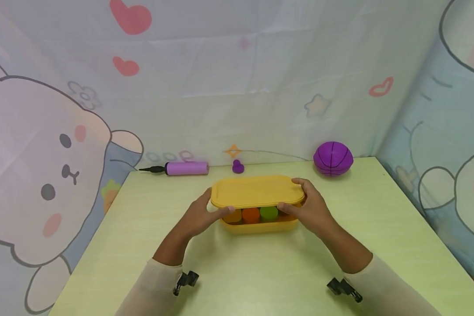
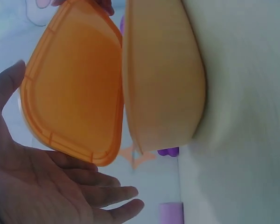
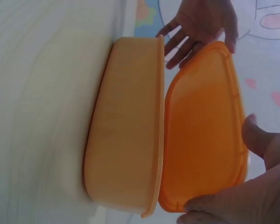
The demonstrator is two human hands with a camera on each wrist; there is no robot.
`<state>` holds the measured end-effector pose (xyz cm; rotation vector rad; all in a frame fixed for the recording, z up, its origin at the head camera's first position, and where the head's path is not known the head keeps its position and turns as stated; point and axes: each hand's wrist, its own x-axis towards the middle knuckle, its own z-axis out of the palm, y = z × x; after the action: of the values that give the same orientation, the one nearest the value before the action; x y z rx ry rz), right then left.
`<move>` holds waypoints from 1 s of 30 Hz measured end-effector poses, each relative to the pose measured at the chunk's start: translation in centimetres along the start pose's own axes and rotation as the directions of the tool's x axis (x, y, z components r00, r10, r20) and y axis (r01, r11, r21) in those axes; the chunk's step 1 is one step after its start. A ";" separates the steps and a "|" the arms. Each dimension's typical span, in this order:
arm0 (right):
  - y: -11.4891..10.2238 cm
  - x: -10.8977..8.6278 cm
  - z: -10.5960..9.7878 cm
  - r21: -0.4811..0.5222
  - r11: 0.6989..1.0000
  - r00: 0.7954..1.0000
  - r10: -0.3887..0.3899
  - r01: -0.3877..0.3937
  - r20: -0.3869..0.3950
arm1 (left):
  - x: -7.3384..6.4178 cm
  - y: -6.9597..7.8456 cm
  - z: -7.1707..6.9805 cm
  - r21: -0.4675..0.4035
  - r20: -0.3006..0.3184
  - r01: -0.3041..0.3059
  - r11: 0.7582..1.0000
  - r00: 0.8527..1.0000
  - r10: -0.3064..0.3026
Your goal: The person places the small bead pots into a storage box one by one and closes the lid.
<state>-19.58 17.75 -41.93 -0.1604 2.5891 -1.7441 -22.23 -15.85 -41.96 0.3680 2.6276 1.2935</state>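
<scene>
A yellow rectangular lid [image 1: 258, 192] with rounded corners stands tilted over a yellow plastic container [image 1: 260, 228], its front edge raised off the rim. Through the gap show an orange round thing [image 1: 250, 215], a green round thing [image 1: 268, 213] and a yellow-orange piece [image 1: 232, 217]. My left hand [image 1: 199, 216] holds the lid's left end, thumb at the front edge and fingers extended along the end. At the right end, my right hand [image 1: 310, 208] grips the lid between thumb and fingers. The lid's underside [image 2: 77, 79] faces the left wrist camera.
Behind the container, a purple hand pump [image 1: 187, 168] lies at the table's back left, with a small purple figure [image 1: 238, 166] to its right. A purple ball [image 1: 333, 158] sits at the back right. A printed cloth [image 1: 221, 87] hangs behind the table [image 1: 253, 272].
</scene>
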 end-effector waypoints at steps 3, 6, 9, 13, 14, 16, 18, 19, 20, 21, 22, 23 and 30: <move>0.3 0.0 -0.1 -0.051 0.999 1.000 0.013 -0.013 0.004 | 0.1 -0.4 0.2 0.036 0.031 0.011 0.999 0.999 -0.012; 0.7 -0.1 -0.1 -0.074 0.997 1.000 0.030 -0.029 0.010 | 0.2 -0.8 0.5 0.067 0.045 0.029 0.997 0.998 -0.032; 1.1 -0.2 0.2 -0.083 0.996 0.999 0.044 -0.044 0.002 | 0.3 -1.0 1.0 0.112 0.037 0.025 0.993 0.999 -0.029; 1.7 -0.3 0.5 -0.077 0.996 0.999 0.032 -0.033 -0.012 | 0.5 -1.4 1.9 0.204 0.007 0.026 0.979 1.000 -0.028; 1.8 -0.3 0.6 -0.075 0.997 1.000 0.026 -0.027 -0.013 | 0.5 -1.4 2.1 0.224 -0.001 0.028 0.974 1.000 -0.028; 2.0 -0.3 0.7 -0.068 0.998 1.000 0.017 -0.018 -0.009 | 0.6 -1.7 2.6 0.252 -0.015 0.023 0.968 1.000 -0.020; 2.1 -0.3 0.8 -0.064 0.998 1.000 0.017 -0.018 -0.010 | 0.6 -1.8 3.0 0.256 -0.024 0.009 0.967 1.000 -0.003; 2.2 -0.4 0.8 -0.062 0.998 1.000 0.021 -0.021 -0.013 | 0.6 -1.8 3.1 0.253 -0.027 0.003 0.967 1.000 0.004; 2.3 -0.4 0.9 -0.061 0.998 1.000 0.022 -0.022 -0.014 | 0.6 -1.9 3.3 0.250 -0.030 -0.002 0.968 0.999 0.010; 2.4 -0.4 1.0 -0.059 0.998 1.000 0.024 -0.025 -0.016 | 0.7 -1.9 3.4 0.250 -0.035 -0.006 0.968 0.999 0.015; 2.5 -0.4 1.0 -0.057 0.998 1.000 0.024 -0.025 -0.020 | 0.7 -2.0 3.5 0.244 -0.040 -0.008 0.970 0.999 0.018; 2.6 -0.3 1.1 -0.056 0.998 0.999 0.023 -0.025 -0.024 | 0.7 -2.1 3.5 0.247 -0.045 -0.009 0.969 0.999 0.021; 3.3 -0.2 1.7 -0.056 0.998 0.999 0.031 -0.033 -0.035 | 0.8 -2.4 3.7 0.289 -0.073 -0.002 0.957 0.997 0.024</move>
<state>-19.50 17.47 -45.67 -0.0897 2.6508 -1.6794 -22.25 -14.24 -46.16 0.3862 2.8891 0.9416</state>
